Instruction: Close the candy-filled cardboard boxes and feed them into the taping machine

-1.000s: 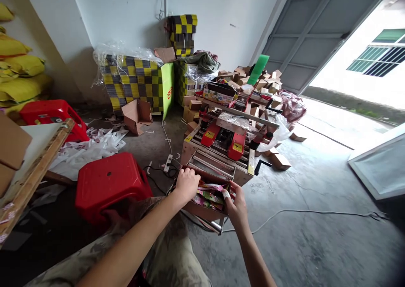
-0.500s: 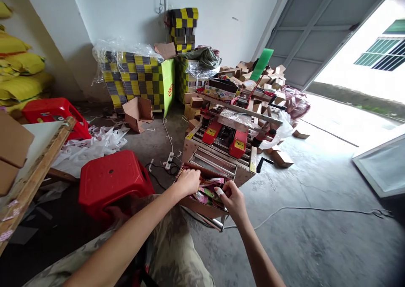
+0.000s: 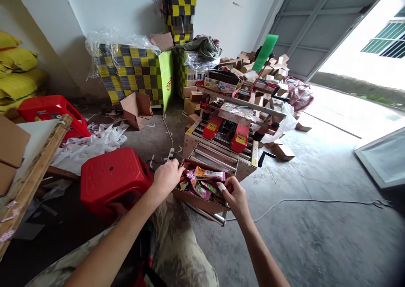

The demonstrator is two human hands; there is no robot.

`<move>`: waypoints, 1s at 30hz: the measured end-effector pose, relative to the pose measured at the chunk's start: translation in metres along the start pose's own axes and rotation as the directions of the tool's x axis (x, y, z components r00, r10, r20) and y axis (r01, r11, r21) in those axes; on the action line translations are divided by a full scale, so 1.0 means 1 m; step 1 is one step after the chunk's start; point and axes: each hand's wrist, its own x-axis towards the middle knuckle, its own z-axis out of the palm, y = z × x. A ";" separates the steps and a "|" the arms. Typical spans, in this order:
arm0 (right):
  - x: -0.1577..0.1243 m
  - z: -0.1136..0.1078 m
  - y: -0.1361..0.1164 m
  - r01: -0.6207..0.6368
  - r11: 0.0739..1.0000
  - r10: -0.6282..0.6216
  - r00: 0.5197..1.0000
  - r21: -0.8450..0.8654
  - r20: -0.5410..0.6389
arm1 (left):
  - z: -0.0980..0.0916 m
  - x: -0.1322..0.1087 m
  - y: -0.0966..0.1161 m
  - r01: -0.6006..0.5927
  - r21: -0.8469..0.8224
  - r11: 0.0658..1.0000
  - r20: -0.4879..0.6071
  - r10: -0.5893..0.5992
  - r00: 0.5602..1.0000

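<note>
An open brown cardboard box (image 3: pixel 196 201) rests on the near end of a roller machine (image 3: pixel 221 147) and is full of colourful packets (image 3: pixel 202 183). My left hand (image 3: pixel 167 176) is closed at the box's left edge, its fingers curled on the rim and the packets there. My right hand (image 3: pixel 232 194) is at the box's right corner, fingers bent and pinching the packets; one finger carries a white wrap. My legs in patterned trousers show below.
A red plastic stool (image 3: pixel 114 179) stands to the left of my knee, another red stool (image 3: pixel 50 112) further left. Checkered yellow-and-black cartons (image 3: pixel 136 74) line the wall. Small brown boxes (image 3: pixel 268 67) pile behind the machine. A cable (image 3: pixel 316 201) crosses the concrete floor. A wooden table edge (image 3: pixel 31 173) lies left.
My left hand has slid from the middle of the box to its left edge, uncovering the packets. My right hand has stayed at the right corner. The view has tilted slightly down.
</note>
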 end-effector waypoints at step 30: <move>-0.001 0.001 0.002 0.014 0.999 -0.014 1.000 -0.044 -0.008 | 0.017 -0.002 -0.001 -0.043 -0.053 0.998 0.086 0.048 0.995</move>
